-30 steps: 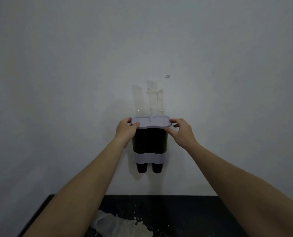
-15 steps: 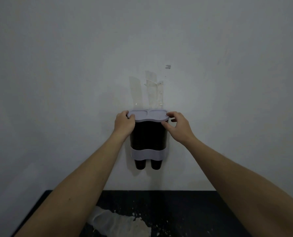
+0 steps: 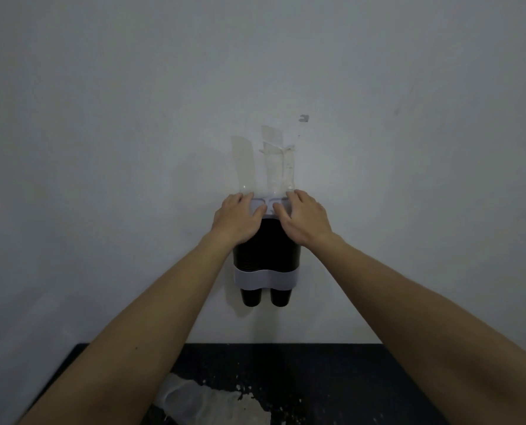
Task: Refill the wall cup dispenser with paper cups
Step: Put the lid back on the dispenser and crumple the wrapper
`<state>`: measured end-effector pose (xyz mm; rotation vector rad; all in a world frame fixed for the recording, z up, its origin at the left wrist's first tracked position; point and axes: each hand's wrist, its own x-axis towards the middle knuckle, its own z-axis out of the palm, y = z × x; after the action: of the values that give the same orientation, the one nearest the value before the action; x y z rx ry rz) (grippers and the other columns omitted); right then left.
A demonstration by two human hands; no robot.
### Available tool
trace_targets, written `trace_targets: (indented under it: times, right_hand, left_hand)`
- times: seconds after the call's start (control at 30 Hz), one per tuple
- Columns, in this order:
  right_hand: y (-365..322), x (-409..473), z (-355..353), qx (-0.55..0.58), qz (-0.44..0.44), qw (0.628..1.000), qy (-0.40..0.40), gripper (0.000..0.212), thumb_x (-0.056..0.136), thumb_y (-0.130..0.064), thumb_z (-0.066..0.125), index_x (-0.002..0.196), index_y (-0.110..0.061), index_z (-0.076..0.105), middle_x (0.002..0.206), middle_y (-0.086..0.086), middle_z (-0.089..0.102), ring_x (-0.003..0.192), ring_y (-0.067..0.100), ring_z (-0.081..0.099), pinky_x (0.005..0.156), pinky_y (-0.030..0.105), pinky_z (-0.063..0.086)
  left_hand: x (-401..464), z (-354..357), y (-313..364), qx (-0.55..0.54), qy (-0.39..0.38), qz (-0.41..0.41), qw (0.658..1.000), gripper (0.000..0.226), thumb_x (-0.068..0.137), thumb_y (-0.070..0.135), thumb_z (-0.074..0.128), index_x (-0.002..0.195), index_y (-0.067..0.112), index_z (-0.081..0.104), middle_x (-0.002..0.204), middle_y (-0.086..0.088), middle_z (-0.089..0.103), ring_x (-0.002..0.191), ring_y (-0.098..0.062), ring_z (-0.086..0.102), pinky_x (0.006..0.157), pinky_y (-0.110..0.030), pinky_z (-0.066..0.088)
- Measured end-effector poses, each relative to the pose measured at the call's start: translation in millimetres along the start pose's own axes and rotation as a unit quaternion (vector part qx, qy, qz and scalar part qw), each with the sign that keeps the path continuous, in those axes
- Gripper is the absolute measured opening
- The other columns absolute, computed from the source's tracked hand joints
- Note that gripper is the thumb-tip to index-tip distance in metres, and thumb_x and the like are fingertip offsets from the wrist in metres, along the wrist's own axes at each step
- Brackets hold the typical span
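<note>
On pale wall (image 3: 133, 148): taped dispenser (image 3: 266, 256); black counter (image 3: 332, 378) below.

Black counter (image 3: 332, 381) along the bottom edge, butted against a pale wall (image 3: 102, 148). Crumpled clear plastic sleeve (image 3: 200, 400) lying on it left of centre, partly hidden by a forearm. Pale crumbs and flecks (image 3: 249, 397) scattered just beside the sleeve, thinning toward the right.
</note>
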<state>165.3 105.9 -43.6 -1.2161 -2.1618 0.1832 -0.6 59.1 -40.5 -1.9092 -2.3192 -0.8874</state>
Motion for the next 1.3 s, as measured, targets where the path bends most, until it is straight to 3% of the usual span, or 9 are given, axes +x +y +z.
trace_targets:
  times: [0.1,0.33,0.47,0.7,0.9,1.17,1.3]
  right_hand:
    - [1.2,1.0,8.9,-0.004,0.023,0.999,-0.027,0.052,0.101,-0.052,0.034,0.124,-0.011,0.056,0.133,0.009,0.053,0.128,0.028,0.046,0.103,0.048,0.041]
    - [-1.1,3.8,0.6,-0.013,0.037,0.997,-0.068,0.059,0.101,-0.055,0.032,0.136,-0.013,0.051,0.143,0.008,0.046,0.136,0.028,0.040,0.107,0.050,0.037]
    - [-5.8,0.4,-4.1,-0.025,0.028,0.998,-0.046,0.061,0.101,-0.056,0.032,0.143,-0.013,0.046,0.149,0.009,0.044,0.140,0.028,0.037,0.112,0.049,0.033]
    - [-47.4,-16.2,1.5,-0.017,-0.044,0.999,0.012,0.057,0.104,-0.045,0.036,0.148,-0.010,0.044,0.152,0.011,0.043,0.142,0.026,0.036,0.118,0.043,0.020]
    - [-97.4,-32.9,22.8,-0.008,-0.129,0.991,0.031,0.046,0.103,-0.034,0.042,0.139,-0.007,0.053,0.138,0.011,0.054,0.131,0.026,0.046,0.113,0.042,0.029]
    - [-131.5,-78.1,96.9,-0.002,-0.153,0.987,-0.055,0.050,0.102,-0.038,0.046,0.143,-0.009,0.049,0.140,0.008,0.054,0.131,0.024,0.046,0.113,0.040,0.029]
    - [-125.9,-109.9,152.4,0.007,-0.129,0.985,-0.111,0.052,0.102,-0.042,0.046,0.145,-0.012,0.046,0.144,0.008,0.050,0.131,0.024,0.047,0.110,0.040,0.037]
  left_hand:
    - [0.6,2.9,-2.1,0.008,-0.020,-0.004,1.000,0.067,0.099,0.058,0.031,0.152,0.017,0.036,0.162,-0.008,0.025,0.149,-0.024,0.018,0.119,-0.043,0.020]
    - [1.7,0.6,-0.9,0.012,-0.021,-0.005,1.000,0.069,0.099,0.058,0.032,0.154,0.015,0.032,0.162,-0.008,0.025,0.149,-0.025,0.018,0.120,-0.045,0.021]
    - [-0.5,-7.2,-2.9,-0.030,-0.002,-0.001,1.000,0.072,0.098,0.059,0.034,0.154,0.014,0.030,0.162,-0.008,0.026,0.149,-0.025,0.020,0.121,-0.044,0.020]
    - [-14.3,-27.9,-16.2,-0.070,0.030,-0.008,0.997,0.068,0.100,0.055,0.034,0.154,0.013,0.032,0.162,-0.009,0.026,0.149,-0.025,0.021,0.121,-0.045,0.019]
    - [-37.8,-54.2,-47.1,-0.079,0.053,-0.029,0.995,0.066,0.101,0.053,0.034,0.154,0.013,0.032,0.162,-0.008,0.026,0.150,-0.024,0.020,0.122,-0.044,0.019]
    - [-91.9,-47.2,-128.3,-0.073,0.027,-0.111,0.991,0.065,0.101,0.053,0.035,0.152,0.013,0.035,0.159,-0.008,0.031,0.146,-0.026,0.028,0.119,-0.045,0.024]
    - [-124.9,-12.3,-174.6,-0.074,-0.011,-0.155,0.985,0.066,0.101,0.054,0.034,0.154,0.014,0.032,0.160,-0.007,0.030,0.147,-0.026,0.027,0.120,-0.045,0.024]
